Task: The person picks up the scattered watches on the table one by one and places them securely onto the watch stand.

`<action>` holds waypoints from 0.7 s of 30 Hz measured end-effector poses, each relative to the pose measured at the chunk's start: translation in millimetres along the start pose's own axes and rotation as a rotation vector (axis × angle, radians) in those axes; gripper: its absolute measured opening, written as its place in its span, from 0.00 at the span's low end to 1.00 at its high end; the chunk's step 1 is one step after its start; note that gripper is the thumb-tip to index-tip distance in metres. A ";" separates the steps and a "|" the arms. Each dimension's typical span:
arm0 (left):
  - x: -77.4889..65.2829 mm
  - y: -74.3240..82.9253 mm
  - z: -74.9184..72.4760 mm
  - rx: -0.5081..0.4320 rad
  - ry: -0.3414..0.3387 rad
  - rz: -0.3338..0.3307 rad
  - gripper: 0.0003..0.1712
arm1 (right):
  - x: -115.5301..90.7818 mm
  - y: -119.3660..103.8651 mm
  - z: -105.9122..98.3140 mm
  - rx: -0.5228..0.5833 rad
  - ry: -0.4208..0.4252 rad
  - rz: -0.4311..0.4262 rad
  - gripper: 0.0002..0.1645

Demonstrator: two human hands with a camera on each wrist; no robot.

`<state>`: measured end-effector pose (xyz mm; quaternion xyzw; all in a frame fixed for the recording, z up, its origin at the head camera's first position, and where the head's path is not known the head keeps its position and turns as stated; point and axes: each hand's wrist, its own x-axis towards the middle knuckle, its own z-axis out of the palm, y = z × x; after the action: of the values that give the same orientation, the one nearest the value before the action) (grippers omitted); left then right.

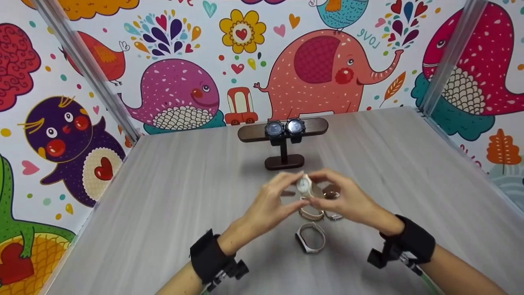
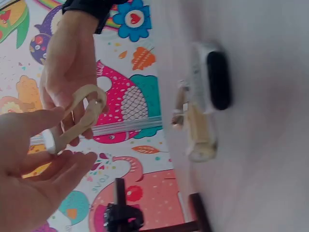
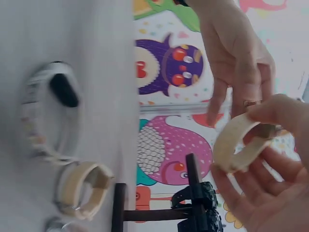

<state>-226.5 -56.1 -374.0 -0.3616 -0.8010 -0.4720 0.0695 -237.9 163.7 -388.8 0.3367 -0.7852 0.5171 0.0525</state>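
A small round-faced watch with a cream strap (image 1: 304, 185) is held up above the table between both hands. My left hand (image 1: 268, 200) pinches it by the case side, seen close in the left wrist view, where the strap (image 2: 91, 113) forms a closed loop. My right hand (image 1: 348, 200) grips the strap from the other side; the right wrist view shows its fingers around the cream loop (image 3: 231, 142). Below the hands lie a white fitness band with a black face (image 1: 305, 241), a beige-strapped watch (image 3: 72, 191) and a partly hidden silver-toned watch (image 1: 335, 215).
Behind the hands stands a dark wooden T-shaped watch stand (image 1: 251, 133). Two black watches (image 1: 294, 127) are strapped side by side on its bar. The grey wood-grain table (image 1: 172, 205) meets cartoon-printed walls (image 1: 196, 24) at the back and sides.
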 end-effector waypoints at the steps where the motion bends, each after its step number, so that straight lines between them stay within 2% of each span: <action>1: 4.7 2.1 -1.5 0.014 0.031 0.026 0.35 | 3.8 0.2 -0.3 0.033 0.031 -0.024 0.27; 4: 16.3 5.2 -5.0 0.051 0.116 0.108 0.35 | 15.0 3.1 -0.6 0.132 0.102 -0.145 0.29; 7: 23.6 5.1 -7.3 0.107 0.196 0.184 0.32 | 24.8 7.5 -1.3 0.245 0.107 -0.260 0.31; 11: 28.7 2.6 -8.1 0.199 0.272 0.282 0.28 | 32.5 11.2 -2.1 0.333 0.092 -0.322 0.32; 14: 29.7 0.5 -7.8 0.305 0.303 0.345 0.26 | 35.4 13.5 0.2 0.285 0.110 -0.345 0.32; 17: 29.1 -4.0 -6.7 0.412 0.335 0.385 0.26 | 37.0 17.6 3.6 0.185 0.127 -0.356 0.32; 21: 28.1 -9.0 -4.3 0.467 0.341 0.413 0.26 | 35.6 24.8 6.8 0.093 0.143 -0.380 0.33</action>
<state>-253.7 -47.8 -365.3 -0.4063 -0.7742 -0.3057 0.3770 -277.9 146.9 -395.8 0.4433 -0.6770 0.5562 0.1893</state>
